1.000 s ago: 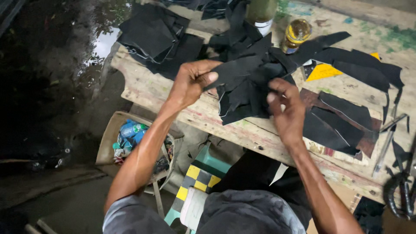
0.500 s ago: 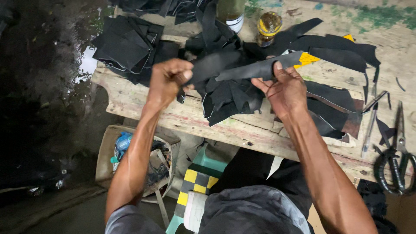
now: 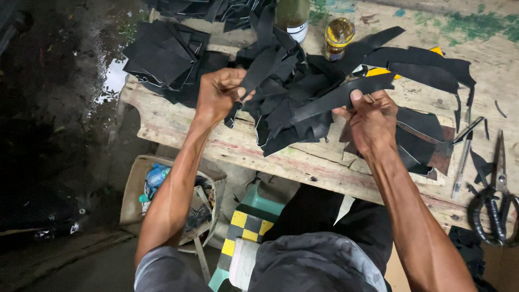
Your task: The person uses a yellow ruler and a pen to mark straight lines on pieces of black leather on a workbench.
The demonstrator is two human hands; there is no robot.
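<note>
Both my hands are raised over a worn wooden workbench (image 3: pixel 178 124). My left hand (image 3: pixel 219 94) is closed around a bunch of black leather pieces (image 3: pixel 286 103) that hang down in a loose cluster. My right hand (image 3: pixel 367 119) pinches one long black leather strip (image 3: pixel 340 94) that slants up to the right from its fingers. The bunch and the strip overlap between the two hands. A small thin pale object pokes from the right hand's fingers; I cannot tell what it is.
A stack of flat black leather pieces (image 3: pixel 167 57) lies at the bench's far left. A dark bottle (image 3: pixel 293 16) and a small amber jar (image 3: pixel 338 38) stand behind. Large black scissors (image 3: pixel 494 200) and a thin metal tool (image 3: pixel 464 162) lie right. A cardboard scrap box (image 3: pixel 146 189) sits below.
My hands have lifted and drawn apart. The left gathered a bunch of black pieces, and the right pulled one long strip out toward the right.
</note>
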